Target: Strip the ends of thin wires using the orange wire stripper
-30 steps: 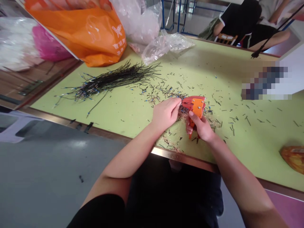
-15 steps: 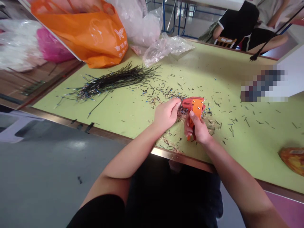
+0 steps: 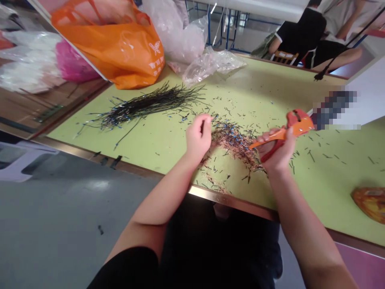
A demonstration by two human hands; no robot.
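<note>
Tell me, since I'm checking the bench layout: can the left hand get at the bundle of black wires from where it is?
Probably yes. The left hand hangs over the green table, and only scattered wire scraps lie between it and the bundle of black wires. Nothing tall blocks the way, though its fingers look pinched shut.

Wire bundle toward table far-left corner; plastic bags behind it at far edge; stripped scrap pile near front edge, mid-table.

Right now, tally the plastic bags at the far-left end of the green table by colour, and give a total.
Orange bag: 1
Pink bag: 1
Clear bags: 2, a large one and a crumpled one
Total: 4
</note>
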